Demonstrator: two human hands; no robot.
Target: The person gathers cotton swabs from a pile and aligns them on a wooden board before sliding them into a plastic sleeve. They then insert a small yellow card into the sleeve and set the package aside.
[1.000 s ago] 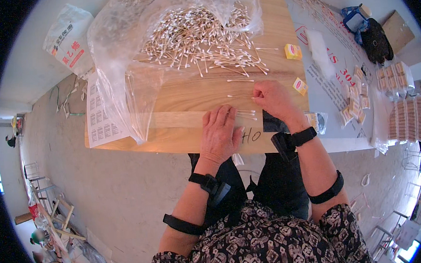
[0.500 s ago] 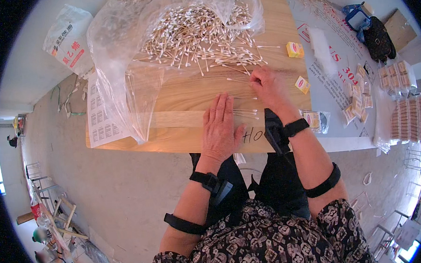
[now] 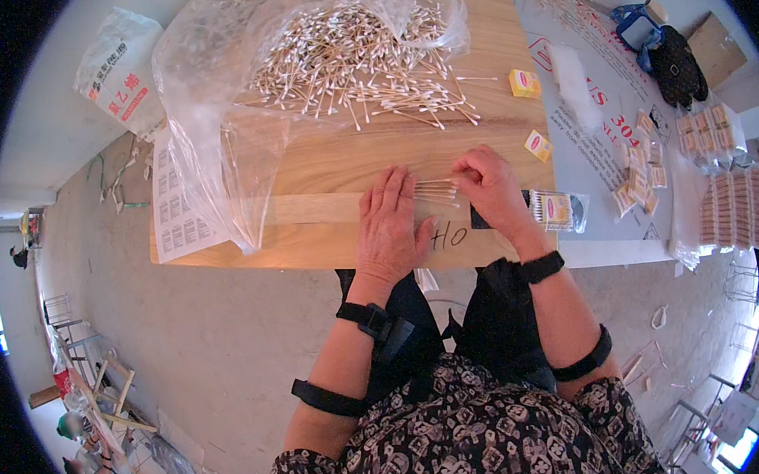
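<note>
My left hand lies flat on the wooden table, fingers stretched out over the left ends of several cotton swabs. Their white tips point right, toward my right hand. That hand is closed in a pinch at the right end of the uppermost swab; its fingertips partly hide what they hold. Farther back spreads a big heap of loose cotton swabs, partly under a clear plastic bag.
Two small yellow boxes stand at the table's right side, near a clear pack of swabs. Bundled packs and a black bag lie farther right. A printed sheet is at the left edge.
My right hand has come back from the heap's front edge toward the swabs by my left hand. My left hand stays flat on them. The whole view has shifted slightly.
</note>
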